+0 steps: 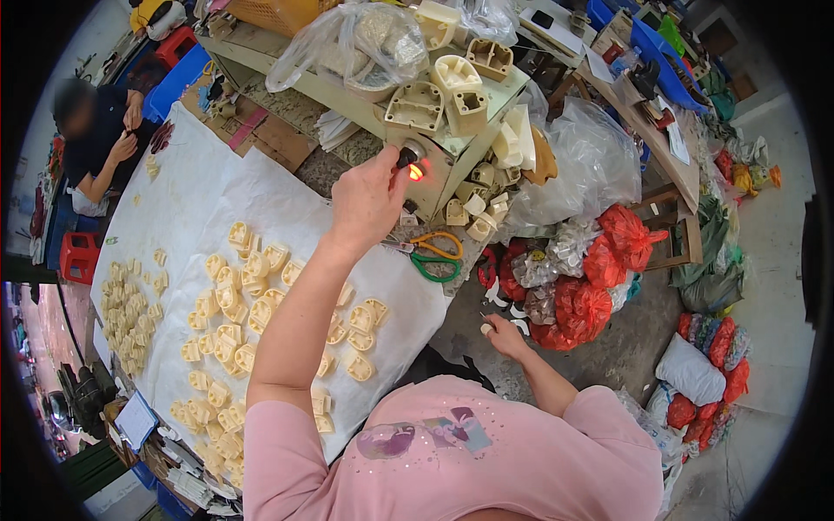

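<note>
My left hand [369,195] reaches up to the front panel of a pale green metal machine [452,161]. Its fingers are closed on a black knob [407,157], right beside a glowing red-orange indicator light [416,172]. Low on the right, my right hand [506,337] hangs by my side with the fingers drawn together. A small pale piece [486,329] shows at its fingertips; its kind is too small to tell. Many cream plastic housings [261,313] lie spread over the white sheet [204,252] under my left forearm.
Larger cream housings [414,106] and a clear plastic bag [365,48] sit on the machine's top. Scissors with green and orange handles [436,267] lie near its base. Red bags [582,308] are piled at right. A co-worker [95,139] sits far left beside a red stool [80,256].
</note>
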`<act>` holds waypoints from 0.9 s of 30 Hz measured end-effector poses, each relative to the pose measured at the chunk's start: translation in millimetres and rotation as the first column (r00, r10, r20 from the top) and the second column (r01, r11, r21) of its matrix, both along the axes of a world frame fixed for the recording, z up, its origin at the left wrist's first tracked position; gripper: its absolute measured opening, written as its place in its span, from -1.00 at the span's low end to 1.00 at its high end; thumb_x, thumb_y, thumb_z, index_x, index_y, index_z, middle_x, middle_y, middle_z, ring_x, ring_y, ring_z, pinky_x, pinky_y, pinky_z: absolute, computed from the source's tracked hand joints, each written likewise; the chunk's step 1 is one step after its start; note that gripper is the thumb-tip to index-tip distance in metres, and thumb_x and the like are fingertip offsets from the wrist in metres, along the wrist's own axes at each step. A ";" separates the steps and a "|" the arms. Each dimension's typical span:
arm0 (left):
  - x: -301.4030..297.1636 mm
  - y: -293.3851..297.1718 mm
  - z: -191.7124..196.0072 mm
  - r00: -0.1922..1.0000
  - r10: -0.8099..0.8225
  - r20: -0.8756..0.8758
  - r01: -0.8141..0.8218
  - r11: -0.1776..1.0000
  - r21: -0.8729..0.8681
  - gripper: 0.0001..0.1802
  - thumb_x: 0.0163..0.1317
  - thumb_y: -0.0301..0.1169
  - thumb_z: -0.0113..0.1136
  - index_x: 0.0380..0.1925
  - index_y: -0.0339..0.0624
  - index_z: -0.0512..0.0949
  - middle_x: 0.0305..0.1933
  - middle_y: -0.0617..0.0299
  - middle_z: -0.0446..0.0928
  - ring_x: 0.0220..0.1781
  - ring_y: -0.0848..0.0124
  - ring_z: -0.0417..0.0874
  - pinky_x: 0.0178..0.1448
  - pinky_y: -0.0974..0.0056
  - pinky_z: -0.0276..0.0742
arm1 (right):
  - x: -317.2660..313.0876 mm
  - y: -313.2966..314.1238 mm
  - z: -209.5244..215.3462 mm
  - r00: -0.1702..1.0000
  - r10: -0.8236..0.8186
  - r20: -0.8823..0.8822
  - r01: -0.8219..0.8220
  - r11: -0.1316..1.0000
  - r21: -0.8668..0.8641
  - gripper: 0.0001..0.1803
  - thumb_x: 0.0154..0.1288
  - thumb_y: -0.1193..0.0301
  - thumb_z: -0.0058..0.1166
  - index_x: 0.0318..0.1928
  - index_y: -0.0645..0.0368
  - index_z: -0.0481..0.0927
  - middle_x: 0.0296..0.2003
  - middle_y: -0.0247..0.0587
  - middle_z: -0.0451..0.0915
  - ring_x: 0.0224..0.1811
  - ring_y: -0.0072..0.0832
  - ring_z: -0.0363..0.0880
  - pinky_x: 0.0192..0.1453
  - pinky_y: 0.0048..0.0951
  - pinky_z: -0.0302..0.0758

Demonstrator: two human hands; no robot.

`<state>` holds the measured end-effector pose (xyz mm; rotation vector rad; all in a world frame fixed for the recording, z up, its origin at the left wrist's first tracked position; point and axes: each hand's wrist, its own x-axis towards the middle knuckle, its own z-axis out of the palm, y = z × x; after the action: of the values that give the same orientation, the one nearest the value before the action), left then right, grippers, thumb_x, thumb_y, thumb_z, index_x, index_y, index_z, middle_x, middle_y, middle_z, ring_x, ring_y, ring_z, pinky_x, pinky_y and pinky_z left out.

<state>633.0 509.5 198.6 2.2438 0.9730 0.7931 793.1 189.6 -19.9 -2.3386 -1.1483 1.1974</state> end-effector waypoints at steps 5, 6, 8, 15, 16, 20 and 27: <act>-18.8 -9.9 -0.6 1.000 0.014 0.015 -0.015 0.998 0.063 -0.86 0.15 -0.42 0.10 -0.35 -0.22 0.39 -0.65 0.10 0.41 -0.61 0.21 0.44 -0.49 0.24 0.32 | -15.9 42.9 46.2 0.998 -0.029 -0.047 0.034 0.993 0.109 -0.64 0.09 0.45 -0.06 -0.05 0.21 0.44 -0.32 0.08 0.56 -0.19 -0.01 0.52 -0.08 -0.15 0.42; -24.5 -13.3 -0.7 1.000 0.025 0.010 -0.025 0.998 0.065 -0.86 0.15 -0.42 0.10 -0.35 -0.22 0.39 -0.65 0.10 0.41 -0.61 0.21 0.44 -0.49 0.24 0.32 | -20.2 56.6 55.5 0.995 -0.067 -0.067 0.077 0.985 0.154 -0.65 0.09 0.47 -0.06 -0.06 0.21 0.45 -0.32 0.07 0.55 -0.18 -0.02 0.51 -0.08 -0.17 0.42; -37.3 -21.8 -2.3 0.994 0.106 0.011 -0.104 0.990 -0.092 -0.85 0.15 -0.45 0.07 -0.26 -0.18 0.43 -0.58 0.08 0.44 -0.57 0.22 0.48 -0.46 0.23 0.35 | -19.6 78.0 46.4 0.986 0.061 0.157 -0.130 0.867 0.482 -0.64 0.08 0.52 -0.10 -0.04 0.20 0.43 -0.20 0.02 0.51 -0.13 -0.07 0.49 -0.05 -0.20 0.42; -150.0 -93.1 -35.0 0.972 0.198 -0.126 -0.201 0.980 -0.014 -0.82 0.15 -0.50 0.01 -0.22 -0.20 0.45 -0.45 0.02 0.49 -0.40 0.09 0.53 -0.34 0.14 0.42 | -49.4 195.1 90.6 0.867 0.291 0.405 -0.490 0.647 0.584 -0.52 0.05 0.54 -0.12 0.07 0.11 0.38 0.18 -0.22 0.26 0.05 -0.20 0.41 -0.01 -0.20 0.43; -167.9 -108.3 -40.6 0.954 0.255 -0.160 -0.271 0.958 -0.090 -0.82 0.14 -0.51 0.00 -0.22 -0.21 0.46 -0.45 0.02 0.48 -0.42 0.10 0.52 -0.35 0.17 0.42 | -50.0 203.0 91.4 0.841 0.288 0.458 -0.510 0.704 0.494 -0.50 0.04 0.54 -0.11 0.08 0.10 0.37 0.24 -0.26 0.17 0.08 -0.23 0.39 -0.01 -0.21 0.43; -242.0 -185.5 -78.0 0.815 0.556 -0.161 -0.578 0.760 -0.297 -0.81 0.13 -0.53 -0.02 -0.24 -0.27 0.48 -0.57 0.11 0.43 -0.52 0.31 0.48 -0.40 0.30 0.38 | -45.3 210.0 75.1 0.749 0.317 0.581 -0.574 0.748 0.332 -0.45 0.02 0.55 -0.11 0.12 0.11 0.35 0.35 -0.34 -0.04 0.16 -0.28 0.34 0.00 -0.24 0.43; -297.7 -328.4 -133.7 0.445 0.867 -0.226 -0.823 0.296 -0.484 -0.83 0.19 -0.53 -0.07 -0.28 -0.28 0.51 -0.64 0.23 0.40 -0.58 0.53 0.43 -0.47 0.39 0.34 | -59.4 214.7 77.1 0.717 0.391 0.576 -0.600 0.768 0.225 -0.49 0.01 0.55 -0.15 0.07 0.17 0.40 0.33 -0.30 0.06 0.19 -0.30 0.31 0.04 -0.27 0.42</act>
<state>335.3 181.1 65.0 1.0358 2.1138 0.8394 733.7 404.2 57.2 -2.1061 -2.1012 0.3707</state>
